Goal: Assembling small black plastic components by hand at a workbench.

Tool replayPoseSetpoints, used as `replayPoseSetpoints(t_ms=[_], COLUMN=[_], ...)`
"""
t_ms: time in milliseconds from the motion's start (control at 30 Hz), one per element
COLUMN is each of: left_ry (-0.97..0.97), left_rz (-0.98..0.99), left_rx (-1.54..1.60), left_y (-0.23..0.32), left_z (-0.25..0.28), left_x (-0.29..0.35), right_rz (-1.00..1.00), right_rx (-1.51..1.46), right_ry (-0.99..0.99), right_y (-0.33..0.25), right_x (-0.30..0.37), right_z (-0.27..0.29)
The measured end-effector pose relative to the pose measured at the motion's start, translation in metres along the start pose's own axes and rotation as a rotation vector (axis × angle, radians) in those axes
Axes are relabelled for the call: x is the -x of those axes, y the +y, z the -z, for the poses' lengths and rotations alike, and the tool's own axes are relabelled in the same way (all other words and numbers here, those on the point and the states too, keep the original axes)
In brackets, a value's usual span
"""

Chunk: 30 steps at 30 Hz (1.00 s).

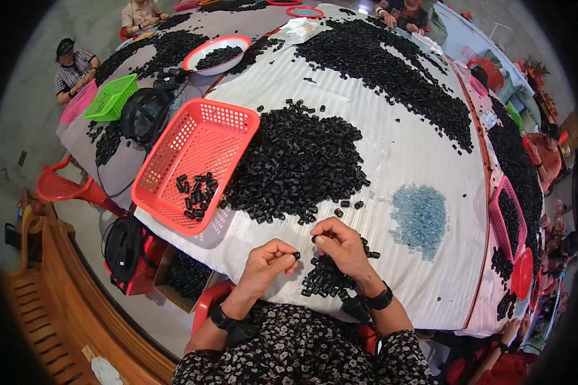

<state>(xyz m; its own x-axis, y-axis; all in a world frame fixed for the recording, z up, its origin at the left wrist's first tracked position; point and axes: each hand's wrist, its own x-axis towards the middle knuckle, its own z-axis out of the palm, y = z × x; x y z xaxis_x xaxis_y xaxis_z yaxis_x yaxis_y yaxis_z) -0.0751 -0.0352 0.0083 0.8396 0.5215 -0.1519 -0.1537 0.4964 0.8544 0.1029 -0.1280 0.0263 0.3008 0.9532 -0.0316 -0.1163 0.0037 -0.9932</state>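
Observation:
My left hand [268, 265] is closed, with a small black cylindrical plastic part [296, 255] pinched at its fingertips. Thumb and fingers of my right hand [340, 247] are pressed together too, around another small black piece [315, 239] that shows only partly. The two hands are a short way apart above the white cloth [424, 289]. Under and beside the right hand lies a small heap of black parts [327, 280]. Beyond both hands spreads a large heap of the same parts [298, 163]. A red plastic basket [199, 115] to the left holds some of them.
Small clear bluish pieces [420, 221] lie in a patch to the right. Farther off are a long band of black parts [379, 58], a white red-rimmed bowl [217, 54], a green basket [112, 96] and a black fan [144, 114]. Several people sit around the table. A wooden bench [77, 301] stands lower left.

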Motion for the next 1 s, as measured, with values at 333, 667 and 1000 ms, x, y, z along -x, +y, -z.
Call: replayPoseSetpoints(t_ms=[333,667,1000], left_ry=[0.063,0.061,0.246], left_rz=[0.004,-0.043,-0.078], left_rx=[-0.118,-0.173,-0.236], left_y=[0.000,-0.006,-0.021], left_z=[-0.003,-0.001,-0.007], left_x=[0.002,0.001,-0.001], right_rz=[0.027,0.208,0.636], right_rx=[0.208,0.528,1.109], right_ry=[-0.100,-0.113,-0.072], right_y=[-0.005,-0.008,0.009], right_x=[0.007,0.009,0.011], right_z=[-0.015,-0.025,-0.037])
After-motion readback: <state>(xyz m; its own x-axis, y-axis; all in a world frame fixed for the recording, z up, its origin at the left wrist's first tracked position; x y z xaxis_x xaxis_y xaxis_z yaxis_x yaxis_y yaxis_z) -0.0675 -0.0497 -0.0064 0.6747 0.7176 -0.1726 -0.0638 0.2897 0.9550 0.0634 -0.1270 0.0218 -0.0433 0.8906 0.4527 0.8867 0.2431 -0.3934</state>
